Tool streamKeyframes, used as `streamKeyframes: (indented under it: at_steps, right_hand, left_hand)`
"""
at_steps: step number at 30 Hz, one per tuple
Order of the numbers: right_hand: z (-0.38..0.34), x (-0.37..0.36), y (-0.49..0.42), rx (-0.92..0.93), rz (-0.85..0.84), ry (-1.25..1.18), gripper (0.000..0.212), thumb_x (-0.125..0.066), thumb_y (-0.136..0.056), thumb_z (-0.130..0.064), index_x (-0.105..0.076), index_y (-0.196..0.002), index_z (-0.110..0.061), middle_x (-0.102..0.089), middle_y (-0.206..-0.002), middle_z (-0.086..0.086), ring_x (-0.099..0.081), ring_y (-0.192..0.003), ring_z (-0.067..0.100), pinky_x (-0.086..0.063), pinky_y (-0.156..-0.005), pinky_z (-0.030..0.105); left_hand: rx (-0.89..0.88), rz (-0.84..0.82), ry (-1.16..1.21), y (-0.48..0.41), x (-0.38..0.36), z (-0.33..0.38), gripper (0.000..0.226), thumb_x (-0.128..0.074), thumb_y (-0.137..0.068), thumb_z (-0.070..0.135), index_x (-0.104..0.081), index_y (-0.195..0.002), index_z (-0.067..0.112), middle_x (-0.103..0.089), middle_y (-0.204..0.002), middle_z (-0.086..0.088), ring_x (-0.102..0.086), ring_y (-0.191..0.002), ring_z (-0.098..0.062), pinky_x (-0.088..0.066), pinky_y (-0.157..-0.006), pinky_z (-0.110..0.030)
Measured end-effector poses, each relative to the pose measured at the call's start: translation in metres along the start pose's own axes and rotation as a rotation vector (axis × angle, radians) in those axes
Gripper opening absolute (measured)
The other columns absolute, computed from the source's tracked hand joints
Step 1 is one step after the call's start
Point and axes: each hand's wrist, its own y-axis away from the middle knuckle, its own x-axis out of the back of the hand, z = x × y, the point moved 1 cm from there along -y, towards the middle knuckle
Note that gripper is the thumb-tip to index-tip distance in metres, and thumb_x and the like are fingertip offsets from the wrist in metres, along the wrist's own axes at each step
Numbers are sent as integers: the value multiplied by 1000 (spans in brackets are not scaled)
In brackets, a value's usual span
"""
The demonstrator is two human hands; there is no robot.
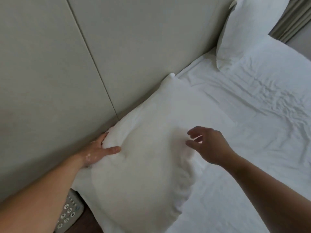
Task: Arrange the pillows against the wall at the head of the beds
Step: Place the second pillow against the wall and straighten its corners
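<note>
A white pillow lies at the head of the bed, its long edge along the padded wall panel. My left hand grips the pillow's wall-side edge, thumb pressed into the fabric and fingers hidden behind it. Just over the pillow's right side, my right hand hovers with its fingers apart, holding nothing. A second white pillow leans upright against the wall farther along the bed.
A wrinkled white sheet covers the mattress to the right. A telephone keypad sits on a dark bedside surface at the lower left, partly under my left forearm. Beige curtains hang in the top right corner.
</note>
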Motion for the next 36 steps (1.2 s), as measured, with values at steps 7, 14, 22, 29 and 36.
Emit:
streamKeyframes:
  at_steps: [7, 14, 22, 29, 36]
  right_hand:
    - [-78, -20, -124, 342, -194, 352, 66, -71, -89, -38, -47, -149, -26, -55, -143, 2, -49, -133, 23, -36, -108, 32]
    - [-129, -39, -219, 302, -553, 646, 101, -87, -73, -35, -31, -158, -36, -41, -158, -2, -40, -143, 23, -36, -112, 35]
    - [-136, -56, -272, 204, -669, 871, 125, -91, -58, -54, -21, -160, -40, -40, -159, -6, -38, -145, 23, -28, -115, 36]
    - [-108, -61, -230, 277, -529, 951, 72, -82, -52, -71, -67, -110, -33, -66, -106, -11, -57, -119, 24, -35, -96, 47]
    - [-91, -2, -189, 366, -281, 768, 44, -81, -53, -64, -71, -76, -27, -68, -73, -8, -61, -88, 22, -43, -81, 40]
  left_hand:
    - [-34, 17, 43, -22, 1, -23, 153, -85, -21, 89, -40, -159, 40, -70, -133, 4, -72, -114, -20, -56, -103, -40]
    - [-56, -28, 47, -39, 4, -49, 146, -84, -25, 90, -37, -157, 48, -56, -145, 9, -59, -135, -16, -46, -117, -38]
    - [46, -125, -24, -34, 16, -89, 154, -76, -22, 98, -25, -161, 52, -54, -151, 15, -54, -136, -14, -41, -116, -30]
    - [28, -13, -65, -12, 8, -79, 126, -79, -19, 93, -62, -131, 37, -67, -127, 13, -62, -116, -11, -45, -95, -25]
    - [-26, 165, -191, 25, 4, -47, 92, -79, -18, 92, -67, -87, 32, -70, -87, 14, -71, -90, -16, -45, -66, -20]
